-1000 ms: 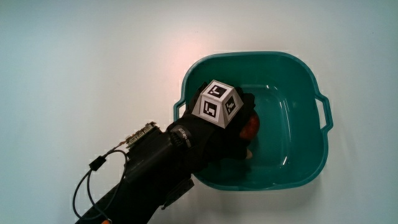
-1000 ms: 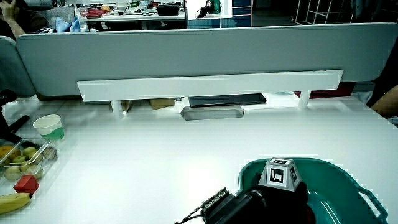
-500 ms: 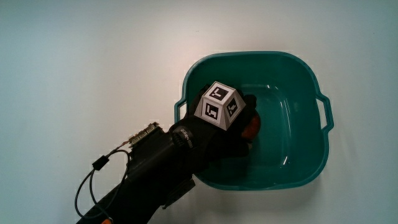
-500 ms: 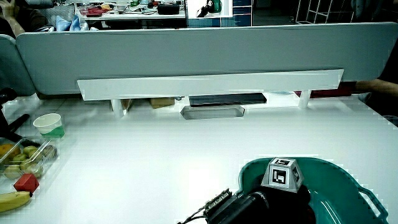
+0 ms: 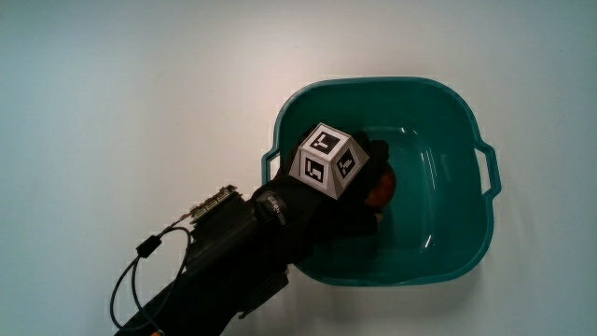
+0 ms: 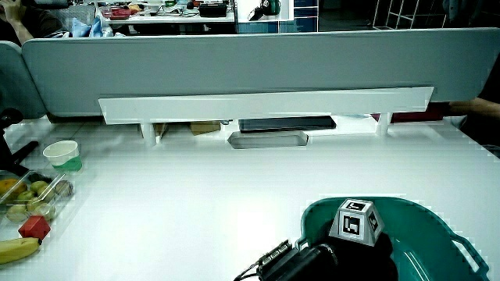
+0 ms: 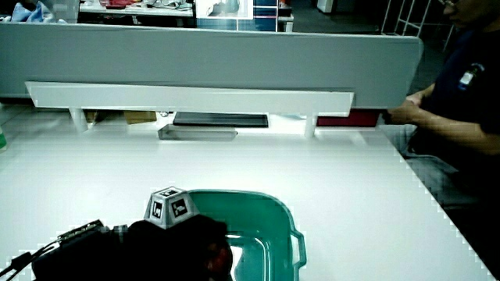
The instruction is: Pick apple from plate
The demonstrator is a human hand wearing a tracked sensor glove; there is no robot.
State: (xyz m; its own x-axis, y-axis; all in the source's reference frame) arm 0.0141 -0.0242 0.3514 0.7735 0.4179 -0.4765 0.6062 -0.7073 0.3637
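A teal basin (image 5: 454,131) with side handles stands on the white table, and it also shows in both side views (image 6: 426,215) (image 7: 266,211). The hand (image 5: 354,201) reaches into it over the rim nearest the person. Its fingers are curled around a red apple (image 5: 381,189), of which only a small part shows past the glove. The patterned cube (image 5: 326,161) sits on the back of the hand. In a side view the apple (image 7: 216,253) shows as a reddish patch under the hand (image 7: 180,238). In a side view the hand (image 6: 332,256) hides the apple.
A side view shows a clear tray of fruit (image 6: 31,195), a banana (image 6: 16,250), a red block (image 6: 33,228) and a paper cup (image 6: 62,156) at the table's edge. A white shelf (image 6: 266,105) and a grey tray (image 6: 268,140) stand by the low partition (image 6: 258,58).
The hand, still closed on the apple, has edged slightly toward the middle of the basin. Nothing else has moved.
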